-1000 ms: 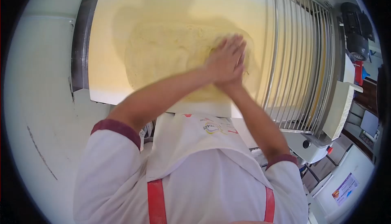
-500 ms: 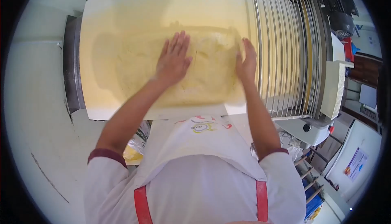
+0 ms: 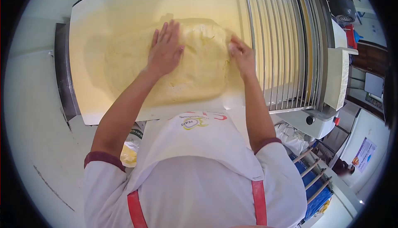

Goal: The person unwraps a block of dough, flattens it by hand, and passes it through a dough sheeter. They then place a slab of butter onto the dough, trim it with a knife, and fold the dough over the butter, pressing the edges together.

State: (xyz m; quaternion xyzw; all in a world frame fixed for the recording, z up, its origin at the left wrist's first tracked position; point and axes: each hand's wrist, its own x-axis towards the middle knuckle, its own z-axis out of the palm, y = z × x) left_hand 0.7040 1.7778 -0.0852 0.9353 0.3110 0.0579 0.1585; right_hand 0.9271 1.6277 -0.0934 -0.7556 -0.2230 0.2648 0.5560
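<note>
A wide, flat slab of pale yellow dough [image 3: 199, 68] lies on the pale belt [image 3: 89, 20] of a machine. Its surface is uneven, with small creases and cracks along the right side. My left hand [image 3: 165, 50] rests flat on the upper middle of the slab, fingers stretched out and thumb apart. At the dough's right edge, my right hand [image 3: 244, 59] has its fingers curled in towards the thumb, with the tips closed on the rim. The exact contact under those fingertips is partly hidden.
A metal bar guard [image 3: 277, 41] stands just right of my right hand. Beyond it are the machine's white side housing [image 3: 336, 78] and a dark motor [image 3: 342, 8]. A dark metal end piece [image 3: 66, 70] borders the belt at left. Wooden rods [image 3: 311, 168] stick out at lower right.
My right hand's fingers have gone from extended to curled at the dough's edge. That side of the slab now looks rounder and thicker. My left hand still lies flat; the view has shifted slightly.
</note>
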